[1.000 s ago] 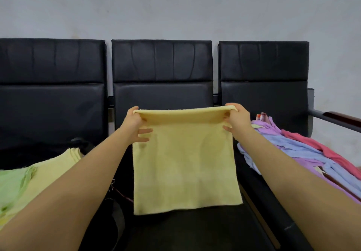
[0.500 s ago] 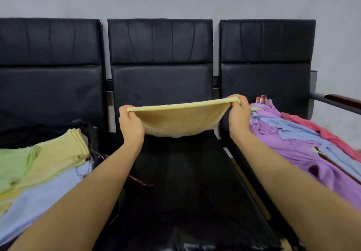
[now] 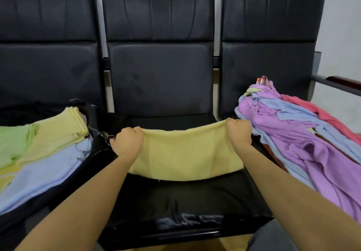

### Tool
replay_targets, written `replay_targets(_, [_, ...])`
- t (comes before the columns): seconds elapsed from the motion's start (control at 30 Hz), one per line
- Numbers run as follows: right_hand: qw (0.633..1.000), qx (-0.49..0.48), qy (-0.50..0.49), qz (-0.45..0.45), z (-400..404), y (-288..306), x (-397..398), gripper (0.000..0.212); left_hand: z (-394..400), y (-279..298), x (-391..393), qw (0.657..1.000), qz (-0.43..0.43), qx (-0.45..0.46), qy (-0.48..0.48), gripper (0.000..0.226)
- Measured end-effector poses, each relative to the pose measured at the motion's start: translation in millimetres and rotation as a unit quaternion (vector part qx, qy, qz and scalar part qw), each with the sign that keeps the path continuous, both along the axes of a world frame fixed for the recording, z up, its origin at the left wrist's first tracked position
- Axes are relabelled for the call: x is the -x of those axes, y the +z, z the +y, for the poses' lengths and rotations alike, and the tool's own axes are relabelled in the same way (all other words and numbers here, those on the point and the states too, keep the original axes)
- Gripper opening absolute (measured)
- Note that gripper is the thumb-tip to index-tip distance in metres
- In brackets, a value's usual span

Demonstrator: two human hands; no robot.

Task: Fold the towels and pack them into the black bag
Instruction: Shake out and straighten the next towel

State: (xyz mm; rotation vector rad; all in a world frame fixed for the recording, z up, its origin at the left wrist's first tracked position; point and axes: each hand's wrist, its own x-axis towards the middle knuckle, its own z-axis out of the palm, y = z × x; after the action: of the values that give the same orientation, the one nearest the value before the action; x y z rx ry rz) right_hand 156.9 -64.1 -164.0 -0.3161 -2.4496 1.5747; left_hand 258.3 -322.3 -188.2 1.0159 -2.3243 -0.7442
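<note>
At centre frame, the left hand (image 3: 128, 141) and right hand (image 3: 238, 133) each pinch a far corner of a yellow towel (image 3: 185, 153), curled tight round the cloth, as it lies on the middle black seat (image 3: 175, 198). To the left, folded towels (image 3: 48, 143) lie stacked over the black bag (image 3: 95, 153), while an unfolded heap (image 3: 304, 133) of purple, blue and red towels waits at right, so much folding likely remains. Compared with a second ago, the towel no longer hangs upright in the air; it has been lowered flat onto the seat.
</note>
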Motion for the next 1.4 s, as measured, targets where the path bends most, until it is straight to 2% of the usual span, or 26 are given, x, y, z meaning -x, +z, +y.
replay_targets(0.07, [0.999,0.003,0.026,-0.027,-1.0,-13.3,10.6,0.02,-5.0,-12.8,5.7,0.999,-0.034,0.021,-0.025,0.028])
replay_targets(0.2, [0.992,-0.066,0.06,-0.085,-4.7,-34.3,25.1,0.009,-13.1,-32.0,25.4,0.993,-0.103,0.025,-0.057,0.02])
replay_targets(0.3, [0.986,-0.117,0.062,-0.1,-7.2,-46.5,32.3,0.02,-15.2,-39.4,39.2,0.99,-0.117,0.032,-0.072,0.02])
replay_targets(0.43, [0.987,-0.156,0.019,-0.04,-10.1,-49.0,37.9,0.02,-16.8,-37.9,55.5,0.996,-0.055,0.02,-0.068,0.02])
replay_targets(0.53, [0.984,-0.178,0.007,0.005,-15.4,-49.3,46.4,0.02,-19.9,-36.2,68.4,0.996,-0.029,0.044,-0.069,0.016])
replay_targets(0.83, [0.958,-0.286,0.015,0.027,-26.9,-69.5,90.2,0.019,-33.9,-57.0,116.4,0.98,-0.133,0.131,-0.072,0.023])
replay_targets(0.9, [0.94,-0.339,0.022,0.036,-30.6,-79.2,92.5,0.018,-34.2,-69.4,118.6,0.969,-0.183,0.15,-0.067,0.025])
replay_targets(0.97, [0.914,-0.401,0.025,0.063,-36.3,-88.7,91.9,0.018,-33.9,-77.6,117.6,0.97,-0.186,0.144,-0.065,0.028])
replay_targets(1.03, [0.902,-0.418,0.032,0.108,-44.4,-97.0,88.5,0.028,-31.2,-77.8,114.0,0.976,-0.171,0.12,-0.061,0.04])
replay_targets(1.1, [0.898,-0.405,0.044,0.168,-53.7,-98.6,82.0,0.039,-28.4,-75.8,107.8,0.975,-0.19,0.106,-0.047,0.059])
replay_targets(1.17, [0.898,-0.384,0.089,0.196,-61.6,-95.5,74.4,0.039,-25.1,-75.9,98.7,0.971,-0.214,0.099,-0.042,0.07])
replay_targets(1.3, [0.898,-0.348,0.228,0.142,-68.5,-100.4,58.7,0.037,-16.2,-79.4,80.9,0.956,-0.257,0.128,-0.064,0.068])
replay_targets(1.4, [0.853,-0.421,0.288,0.114,-61.3,-115.5,49.2,0.047,-9.9,-85.1,73.0,0.944,-0.266,0.172,-0.09,0.065])
